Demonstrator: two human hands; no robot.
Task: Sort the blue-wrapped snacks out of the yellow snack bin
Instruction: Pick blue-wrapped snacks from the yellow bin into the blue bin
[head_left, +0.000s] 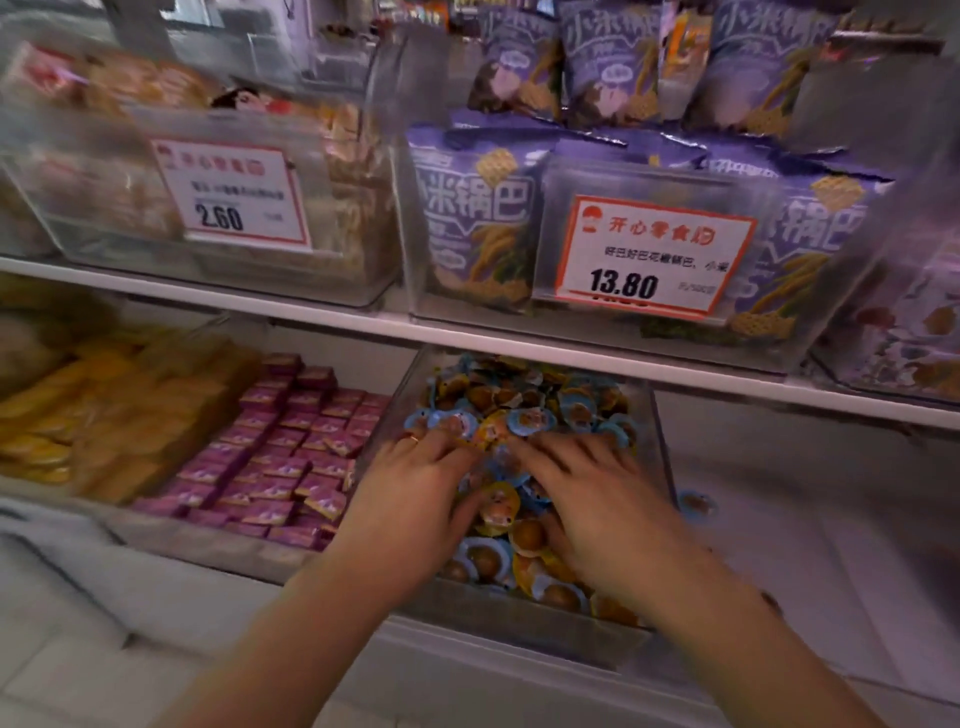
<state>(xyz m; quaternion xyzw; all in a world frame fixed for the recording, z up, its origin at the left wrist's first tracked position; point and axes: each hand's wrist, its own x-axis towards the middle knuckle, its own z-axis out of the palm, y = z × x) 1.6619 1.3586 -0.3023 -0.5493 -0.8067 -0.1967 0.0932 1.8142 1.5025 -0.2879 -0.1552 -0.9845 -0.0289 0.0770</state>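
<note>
A clear plastic bin (655, 415) on the lower shelf holds a heap of small round snacks, some in blue wrappers (535, 418) and some in yellow wrappers (501, 506). Both my hands are inside the bin on top of the heap. My left hand (410, 493) lies palm down with fingers spread over the snacks at the left side. My right hand (597, 499) lies palm down with fingers reaching left across the middle. Motion blur hides whether either hand holds a snack. One blue-wrapped snack (696, 503) lies on the white shelf just right of the bin.
A bin of pink boxed snacks (280, 452) stands left of the snack bin, with yellow packs (78, 410) further left. The upper shelf (467, 332) carries clear bins of purple bags (472, 218) with price tags. White shelf surface (805, 509) extends to the right.
</note>
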